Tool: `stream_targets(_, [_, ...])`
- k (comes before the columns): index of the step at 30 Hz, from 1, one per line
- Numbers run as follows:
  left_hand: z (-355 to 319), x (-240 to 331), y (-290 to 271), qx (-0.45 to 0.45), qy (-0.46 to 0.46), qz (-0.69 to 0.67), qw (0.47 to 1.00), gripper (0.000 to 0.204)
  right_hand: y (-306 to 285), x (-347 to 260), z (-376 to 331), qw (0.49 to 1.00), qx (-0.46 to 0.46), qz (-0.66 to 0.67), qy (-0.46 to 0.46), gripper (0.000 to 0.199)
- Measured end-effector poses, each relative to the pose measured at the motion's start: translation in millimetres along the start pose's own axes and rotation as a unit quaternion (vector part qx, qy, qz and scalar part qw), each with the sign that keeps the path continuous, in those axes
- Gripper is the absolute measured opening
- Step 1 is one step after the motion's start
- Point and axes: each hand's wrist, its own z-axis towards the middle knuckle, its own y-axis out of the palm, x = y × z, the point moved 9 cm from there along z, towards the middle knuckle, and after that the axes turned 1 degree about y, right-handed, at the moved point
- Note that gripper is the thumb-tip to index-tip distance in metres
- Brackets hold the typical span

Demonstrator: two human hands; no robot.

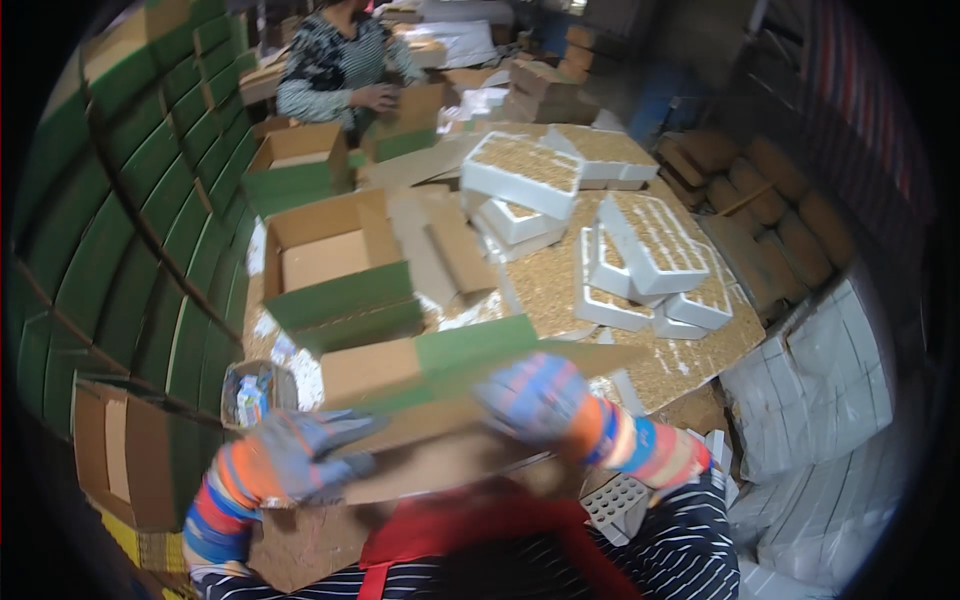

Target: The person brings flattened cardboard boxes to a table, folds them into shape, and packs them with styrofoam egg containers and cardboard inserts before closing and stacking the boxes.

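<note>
Left hand gloved, fingers spreading along the near-left edge of a brown-and-green carton | right hand fingers curling over its right flap | carton being held above the near bench edge | open cartons sitting bench-left | white foam trays lying mid-bench | another person working at the far edge.

- A work table, strewn with tan granules, carries everything.
- White foam trays lie tilted in a heap toward its right side.
- Open cartons with green sides sit along its left edge.
- Flat cardboard sheets lie in the middle.
</note>
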Motion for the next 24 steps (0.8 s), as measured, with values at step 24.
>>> stream_targets(24, [-20,-74,-15,0.368,0.127,-0.546,0.741,0.054,93,46,15,0.702,-0.147,0.694,0.06,0.067])
